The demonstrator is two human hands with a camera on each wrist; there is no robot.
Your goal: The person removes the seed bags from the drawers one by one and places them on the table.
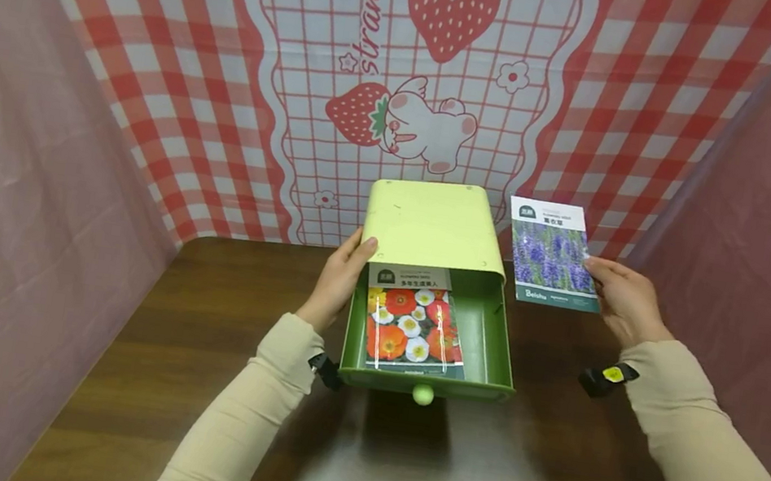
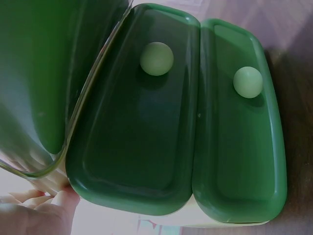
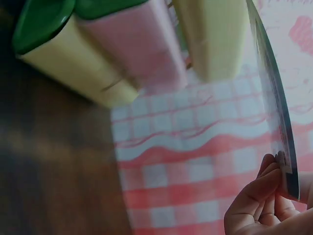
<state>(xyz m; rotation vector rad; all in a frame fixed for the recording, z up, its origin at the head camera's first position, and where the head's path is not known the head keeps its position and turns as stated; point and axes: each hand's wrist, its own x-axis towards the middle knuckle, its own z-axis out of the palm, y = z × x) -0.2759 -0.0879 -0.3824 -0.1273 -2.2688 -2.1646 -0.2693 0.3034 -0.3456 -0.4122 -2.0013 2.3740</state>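
A seed packet with purple flowers is pinched at its right edge by my right hand, beside the upper right of a small drawer cabinet. In the right wrist view that packet appears almost edge-on above the fingers. My left hand rests against the cabinet's left side, thumb near the top front corner. The green top drawer is pulled out. Inside it, toward the left, lies a seed packet with red and white poppies. My left fingertips touch the cabinet wall in the left wrist view.
Below the pulled-out drawer are two closed green drawers with round pale knobs. The cabinet has yellow and pink tiers. It stands on a brown wooden table, before a red checked strawberry cloth. Pink curtains hang at both sides.
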